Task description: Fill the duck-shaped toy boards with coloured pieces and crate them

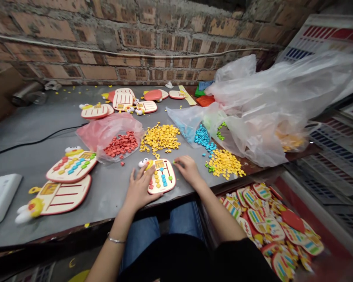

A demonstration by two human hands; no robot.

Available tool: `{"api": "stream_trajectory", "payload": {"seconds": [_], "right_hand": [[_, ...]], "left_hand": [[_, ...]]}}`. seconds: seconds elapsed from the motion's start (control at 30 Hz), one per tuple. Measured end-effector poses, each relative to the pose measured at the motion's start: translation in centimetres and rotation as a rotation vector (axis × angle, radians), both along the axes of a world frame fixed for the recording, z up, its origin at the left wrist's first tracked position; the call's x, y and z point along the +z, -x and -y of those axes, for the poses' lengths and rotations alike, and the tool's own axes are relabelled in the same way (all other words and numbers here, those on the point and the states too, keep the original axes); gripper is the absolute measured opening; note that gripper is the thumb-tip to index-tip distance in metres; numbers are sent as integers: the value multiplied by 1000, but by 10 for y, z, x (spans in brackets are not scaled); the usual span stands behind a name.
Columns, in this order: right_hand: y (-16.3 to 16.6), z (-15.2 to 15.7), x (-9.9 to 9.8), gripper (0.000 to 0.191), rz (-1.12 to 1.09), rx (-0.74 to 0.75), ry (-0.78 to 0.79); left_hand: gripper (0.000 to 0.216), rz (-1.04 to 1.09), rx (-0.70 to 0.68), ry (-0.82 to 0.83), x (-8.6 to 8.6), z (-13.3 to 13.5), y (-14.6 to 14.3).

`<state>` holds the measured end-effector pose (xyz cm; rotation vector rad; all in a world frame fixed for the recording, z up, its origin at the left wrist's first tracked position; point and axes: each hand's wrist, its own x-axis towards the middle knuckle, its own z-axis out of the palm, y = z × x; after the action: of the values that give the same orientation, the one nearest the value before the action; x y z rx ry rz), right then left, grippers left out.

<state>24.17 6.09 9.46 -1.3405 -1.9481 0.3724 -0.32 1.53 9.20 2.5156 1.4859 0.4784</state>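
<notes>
One duck-faced bead board [166, 172] at the counter's [111, 192] near edge
Left hand [139, 188] lies with fingers spread over it; right hand [188, 169] pinches a green bead [173, 161] by its rim; gray counter stretches leftward.

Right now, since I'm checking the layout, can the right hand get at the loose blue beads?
Probably yes: only bare tabletop seems to lie between the right hand and the blue beads, which spill from an open plastic bag. That hand's fingertips seem to hold a green bead, though.
</notes>
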Motion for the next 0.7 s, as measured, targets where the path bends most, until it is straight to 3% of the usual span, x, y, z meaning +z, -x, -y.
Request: {"api": "stream_trajectory", "payload": {"seconds": [0.2, 0.3, 0.4, 0.5, 0.6, 0.7], "right_hand": [[37, -28, -5, 12, 165, 98, 16], [31, -20, 4, 12, 262, 184, 38], [8, 5, 16, 7, 209, 223, 29], [-33, 31, 18, 12, 163, -1, -28], [-76, 44, 7, 18, 274, -292, -62], [-98, 40, -8, 20, 357, -360, -16]], "left_hand": [[92, -2, 2, -2, 0, -1, 0], [91, -7, -7, -3, 0, -1, 0], [90, -3, -6, -10, -2, -1, 0], [91, 2, -5, -10, -3, -1, 0], [90, 8, -10, -9, -4, -1, 0], [90, 18, -5, -12, -4, -1, 0]]}}
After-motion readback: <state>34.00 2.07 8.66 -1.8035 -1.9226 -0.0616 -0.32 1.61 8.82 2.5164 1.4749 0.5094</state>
